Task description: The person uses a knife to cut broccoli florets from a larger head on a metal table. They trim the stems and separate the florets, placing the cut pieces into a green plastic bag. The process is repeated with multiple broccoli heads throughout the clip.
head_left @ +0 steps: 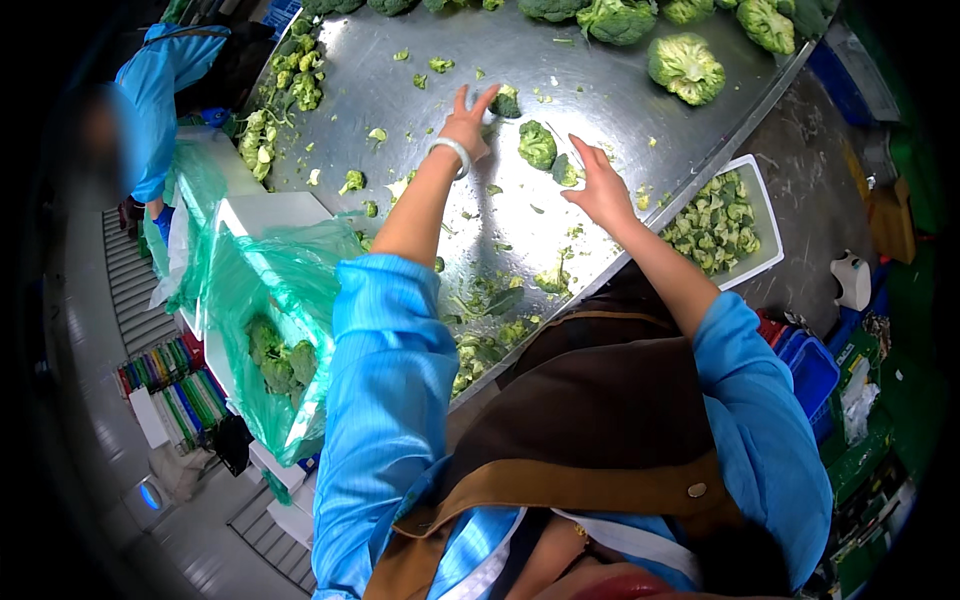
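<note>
My left hand (466,132), with a pale bangle at the wrist, is open over the metal table (380,50), its fingertips at a dark green floret (506,103); whether they touch it is unclear. My right hand (601,195) is open, thumb and fingers apart, just right of a broccoli floret (537,145) and a smaller piece (565,170). Loose scraps and small florets lie scattered around both hands.
Broccoli heads (686,68) line the far edge; trimmings (300,75) lie left. A green plastic bag (250,280) holds broccoli at left. A white bin of pieces (710,230) sits right. Another person's blue sleeve (152,130) and blue-gloved hand (160,222) show at upper left.
</note>
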Available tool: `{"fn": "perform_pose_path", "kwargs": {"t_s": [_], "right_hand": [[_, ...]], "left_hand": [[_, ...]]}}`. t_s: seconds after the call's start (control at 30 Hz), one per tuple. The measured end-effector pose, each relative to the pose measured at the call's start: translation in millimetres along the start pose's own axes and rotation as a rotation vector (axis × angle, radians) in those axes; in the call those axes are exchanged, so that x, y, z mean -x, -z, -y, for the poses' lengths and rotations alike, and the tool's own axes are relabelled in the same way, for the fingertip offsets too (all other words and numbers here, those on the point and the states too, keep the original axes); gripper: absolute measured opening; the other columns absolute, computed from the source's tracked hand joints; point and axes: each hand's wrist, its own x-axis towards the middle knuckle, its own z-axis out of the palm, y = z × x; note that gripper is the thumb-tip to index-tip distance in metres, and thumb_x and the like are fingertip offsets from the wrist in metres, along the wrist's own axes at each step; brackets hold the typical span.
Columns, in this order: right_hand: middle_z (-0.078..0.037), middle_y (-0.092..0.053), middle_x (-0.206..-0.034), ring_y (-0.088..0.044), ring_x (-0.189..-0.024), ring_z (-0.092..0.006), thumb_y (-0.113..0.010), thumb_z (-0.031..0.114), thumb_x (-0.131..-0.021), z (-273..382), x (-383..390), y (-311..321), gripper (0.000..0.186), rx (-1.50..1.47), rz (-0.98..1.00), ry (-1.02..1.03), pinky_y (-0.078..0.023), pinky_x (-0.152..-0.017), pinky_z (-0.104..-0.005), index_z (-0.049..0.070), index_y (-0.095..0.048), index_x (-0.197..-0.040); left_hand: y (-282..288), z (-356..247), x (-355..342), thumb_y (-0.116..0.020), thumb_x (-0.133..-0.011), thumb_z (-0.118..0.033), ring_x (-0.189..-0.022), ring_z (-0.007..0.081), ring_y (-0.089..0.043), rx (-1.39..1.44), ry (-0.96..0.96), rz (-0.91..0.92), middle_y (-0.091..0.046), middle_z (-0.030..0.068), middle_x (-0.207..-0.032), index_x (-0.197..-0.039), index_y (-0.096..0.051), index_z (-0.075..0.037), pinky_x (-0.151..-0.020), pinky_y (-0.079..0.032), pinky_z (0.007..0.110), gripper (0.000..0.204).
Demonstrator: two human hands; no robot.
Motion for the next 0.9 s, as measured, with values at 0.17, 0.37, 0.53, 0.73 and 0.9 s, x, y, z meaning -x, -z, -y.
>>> {"fn": "perform_pose_path", "kwargs": {"t_s": [0.17, 0.37, 0.53, 0.73, 0.9], "right_hand": [[-0.014, -0.064, -0.117, -0.066, -0.099, -0.0268, -0.070, 0.004, -0.073, 0.0, -37.0, -11.4, 0.081, -0.112, 0.053, -0.012, -0.053, -0.083, -0.0369, 0.017, -0.040, -0.148], [-0.006, -0.062, -0.112, -0.061, -0.095, -0.0156, -0.071, 0.003, -0.072, -28.4, 15.0, 21.3, 0.069, -0.487, 0.074, 0.037, -0.050, -0.083, -0.0305, 0.007, -0.052, -0.138], [-0.007, -0.062, -0.119, -0.061, -0.103, -0.0145, -0.076, 0.008, -0.070, -49.0, 97.0, 149.0, 0.076, -0.392, 0.173, -0.247, -0.050, -0.090, -0.0300, 0.004, -0.048, -0.140], [-0.016, -0.058, -0.133, -0.056, -0.123, -0.0277, -0.072, -0.003, -0.070, -162.0, 163.0, 218.0, 0.076, 0.303, -0.172, -0.254, -0.044, -0.102, -0.0368, 0.005, -0.047, -0.141], [-0.009, -0.070, -0.110, -0.065, -0.104, -0.0175, -0.066, -0.002, -0.081, -151.8, 149.5, 170.7, 0.048, 0.053, -0.182, -0.317, -0.049, -0.093, -0.0316, 0.004, -0.060, -0.128]], "left_hand": [[-35.5, -16.3, -20.0, -0.083, -0.058, -0.004, -0.112, 0.0400, -0.059, 0.076, -0.247, -0.065, -0.044, 0.0182, -0.137, -0.128, -0.050, -0.023, -0.097, -0.050, 0.044, 0.080], [-34.3, -81.3, 47.9, -0.082, -0.056, 0.001, -0.110, 0.0362, -0.056, 0.531, -0.287, -0.081, -0.054, 0.0165, -0.113, -0.125, -0.049, -0.013, -0.097, -0.048, 0.040, 0.077], [-56.3, -210.1, 90.7, -0.086, -0.061, -0.006, -0.113, 0.0336, -0.055, 0.676, -0.366, -0.003, -0.051, 0.0194, -0.120, -0.136, -0.040, -0.007, -0.099, -0.047, 0.040, 0.088], [-93.2, -248.2, 84.2, -0.083, -0.074, -0.019, -0.104, 0.0260, -0.061, 0.738, -0.719, 0.083, -0.058, 0.0206, -0.122, -0.145, -0.036, -0.005, -0.092, -0.050, 0.036, 0.086], [-50.6, -118.7, 102.1, -0.077, -0.080, -0.037, -0.076, 0.0210, -0.068, 0.428, -0.094, 0.245, -0.071, 0.0099, -0.081, -0.094, -0.069, -0.004, -0.075, -0.054, 0.035, 0.036]]}}
